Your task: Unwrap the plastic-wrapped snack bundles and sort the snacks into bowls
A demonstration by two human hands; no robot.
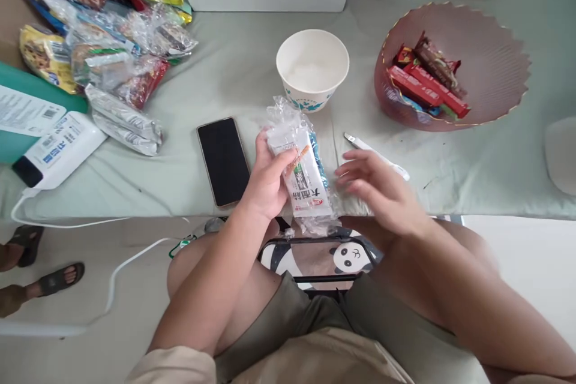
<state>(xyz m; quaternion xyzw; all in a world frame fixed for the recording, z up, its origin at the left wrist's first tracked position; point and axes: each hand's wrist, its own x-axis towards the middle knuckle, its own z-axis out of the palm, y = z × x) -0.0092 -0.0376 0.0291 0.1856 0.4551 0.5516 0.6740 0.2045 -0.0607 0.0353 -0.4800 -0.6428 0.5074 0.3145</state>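
Head view: left hand (269, 183) pinches the packet (306, 180), thumb on top, at the near side of the cup (312, 66). Right hand (384, 189) fingers spread, nothing visible in them, by the cutter (359, 143). Press lightly with the left thumb (loose wrap (283, 111), probably slippery); right fingers should brace the near end.

Phone (224, 162), paper bowl (312, 63) on green tablecloth (238, 72)
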